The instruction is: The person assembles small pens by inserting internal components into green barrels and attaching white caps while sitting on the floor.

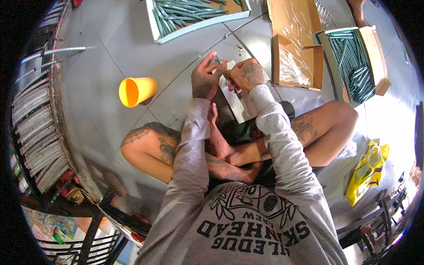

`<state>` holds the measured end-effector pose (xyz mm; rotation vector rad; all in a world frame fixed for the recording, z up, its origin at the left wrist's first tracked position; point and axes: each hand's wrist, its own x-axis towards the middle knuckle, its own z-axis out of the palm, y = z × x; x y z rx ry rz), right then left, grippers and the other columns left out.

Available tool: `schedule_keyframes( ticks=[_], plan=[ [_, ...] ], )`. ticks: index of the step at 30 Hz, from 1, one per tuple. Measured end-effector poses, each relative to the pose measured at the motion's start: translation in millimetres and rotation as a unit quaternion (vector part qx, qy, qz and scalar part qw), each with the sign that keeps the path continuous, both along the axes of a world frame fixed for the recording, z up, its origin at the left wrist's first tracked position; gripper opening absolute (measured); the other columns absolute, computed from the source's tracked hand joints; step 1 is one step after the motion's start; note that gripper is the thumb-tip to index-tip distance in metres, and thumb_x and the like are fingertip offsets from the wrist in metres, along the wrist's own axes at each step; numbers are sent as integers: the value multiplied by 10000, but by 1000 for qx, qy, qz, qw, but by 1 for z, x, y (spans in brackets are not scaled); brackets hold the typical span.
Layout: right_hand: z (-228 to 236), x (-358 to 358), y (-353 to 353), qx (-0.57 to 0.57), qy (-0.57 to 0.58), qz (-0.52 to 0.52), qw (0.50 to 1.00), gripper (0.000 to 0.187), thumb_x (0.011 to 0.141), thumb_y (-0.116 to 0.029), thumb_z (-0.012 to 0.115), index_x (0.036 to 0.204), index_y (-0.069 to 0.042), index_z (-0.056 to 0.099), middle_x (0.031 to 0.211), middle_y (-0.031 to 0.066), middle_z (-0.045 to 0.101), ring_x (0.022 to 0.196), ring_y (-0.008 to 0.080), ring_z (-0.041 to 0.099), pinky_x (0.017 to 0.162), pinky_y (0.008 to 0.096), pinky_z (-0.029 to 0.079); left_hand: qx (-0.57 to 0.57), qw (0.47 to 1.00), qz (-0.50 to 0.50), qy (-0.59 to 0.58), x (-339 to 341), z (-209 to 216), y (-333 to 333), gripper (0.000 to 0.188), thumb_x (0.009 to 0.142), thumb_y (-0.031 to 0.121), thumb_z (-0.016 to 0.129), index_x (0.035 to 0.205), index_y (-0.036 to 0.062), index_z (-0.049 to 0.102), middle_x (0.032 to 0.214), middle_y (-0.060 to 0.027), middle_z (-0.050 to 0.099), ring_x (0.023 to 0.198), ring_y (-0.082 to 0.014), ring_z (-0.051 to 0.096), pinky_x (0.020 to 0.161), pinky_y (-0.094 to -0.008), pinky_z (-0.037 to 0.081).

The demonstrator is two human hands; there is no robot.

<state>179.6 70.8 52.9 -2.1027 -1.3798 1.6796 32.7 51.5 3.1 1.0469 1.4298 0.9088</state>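
My left hand (206, 78) is raised in front of me, thumb and fingers pinched round a slim green pen (218, 59) whose tip end points up. Close beside it, my right hand (247, 75) is closed with its fingertips turned toward the left one. What it grips is mostly hidden behind the fingers. A short dark green piece (237, 94) shows just under the right hand; I cannot tell whether it is held or lying there. Beneath both hands is a flat white board (241, 110), set at a slant before my crossed legs.
A pale box (201, 21) of green pens lies at the far side. To the right stand a cardboard box (317, 66) with thin whitish sticks and another box (380, 62) of green pens. A yellow cup (148, 89) lies left; a yellow bag (364, 179) lies right.
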Motion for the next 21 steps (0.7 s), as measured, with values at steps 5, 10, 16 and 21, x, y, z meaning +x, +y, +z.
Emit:
schedule_keyframes(
  ticks=[5,10,16,21],
  plan=[
    [-11,0,-5,23,8,-8,1000,536,917,-469,581,557,-97,718,518,-12,664,465,82,646,606,226,564,9,999,-11,-45,-1,10,-1,624,857,124,743,1381,-97,486,1067,-114,755,910,-104,675,847,-242,523],
    [-29,-2,-3,2,9,-32,999,364,884,-327,641,653,-63,739,525,20,669,500,110,676,620,239,568,0,995,7,103,4,-3,9,643,866,265,753,1367,-65,521,1000,-81,771,891,-89,679,860,-248,509],
    [-35,1,-2,8,20,-37,999,215,816,-215,708,708,-33,745,605,82,702,596,155,719,682,275,579,-5,972,58,228,25,10,10,691,896,389,726,1382,-51,506,1011,-70,770,910,-76,668,912,-248,479],
    [-48,-6,0,21,5,1,1000,257,866,-151,668,641,-32,702,548,41,673,429,90,624,463,246,538,8,1000,-2,0,0,-1,-3,688,927,234,728,1429,-102,397,1111,-150,730,1046,-148,646,975,-291,475]
  ],
)
